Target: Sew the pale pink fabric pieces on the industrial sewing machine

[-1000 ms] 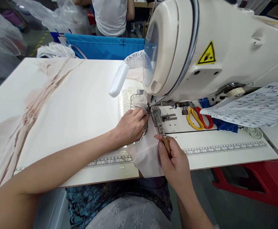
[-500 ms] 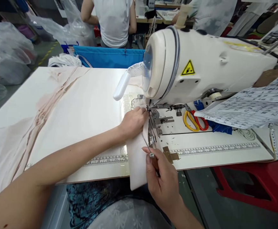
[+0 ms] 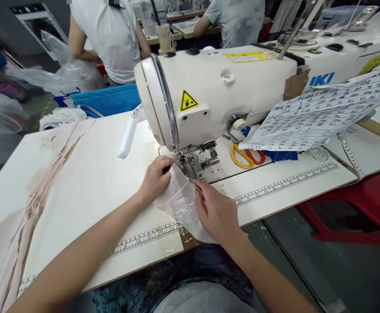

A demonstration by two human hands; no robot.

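A white sewing machine (image 3: 216,91) stands on a white table (image 3: 88,182). A small piece of pale pink fabric (image 3: 179,200) lies under its presser foot (image 3: 186,163). My left hand (image 3: 155,178) presses the fabric with curled fingers just left of the foot. My right hand (image 3: 217,213) rests on the fabric in front of the foot, fingers closed on a thin metal tool with a wooden handle (image 3: 194,184) that points at the needle area.
Yellow and red scissors (image 3: 247,155) lie behind the needle plate under a printed paper sheet (image 3: 317,113). More pink fabric (image 3: 33,204) drapes over the table's left side. Two people work at the back. A red stool (image 3: 356,208) stands at the right.
The camera has swung left and pulled back. My right hand moved up from the table's front edge to the presser foot with the tool. The left hand stays on the fabric.
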